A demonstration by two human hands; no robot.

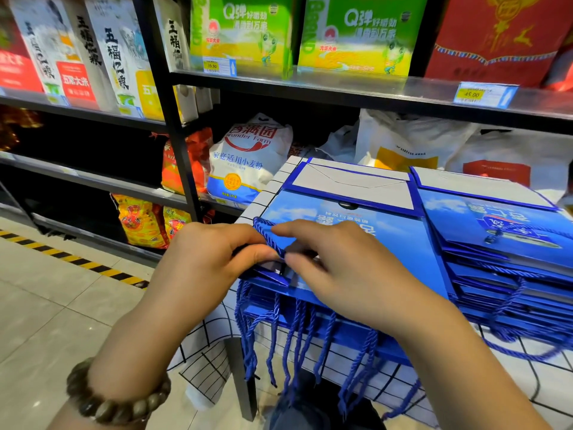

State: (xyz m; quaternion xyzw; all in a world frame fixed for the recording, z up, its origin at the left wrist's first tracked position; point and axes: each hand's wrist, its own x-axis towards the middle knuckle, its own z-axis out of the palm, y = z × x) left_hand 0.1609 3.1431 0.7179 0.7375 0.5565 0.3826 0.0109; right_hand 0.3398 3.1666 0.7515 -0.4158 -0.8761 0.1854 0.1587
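Observation:
A stack of flat blue paper gift bags (356, 218) lies on a small table covered with a white grid-pattern cloth (266, 193). The top bag's blue rope handle (269, 235) loops over its near edge. My left hand (201, 262) pinches that rope handle and the bag's edge between thumb and fingers. Beside it, my right hand (338, 268) lies on the top bag, its thumb and forefinger pinching the same handle. More rope handles (294, 342) hang down off the table's front.
A second stack of blue bags (502, 249) sits to the right on the same table. Black store shelves (173, 125) with rice and flour bags (245, 156) stand behind and to the left. The tiled floor (62, 305) carries a yellow-black hazard stripe.

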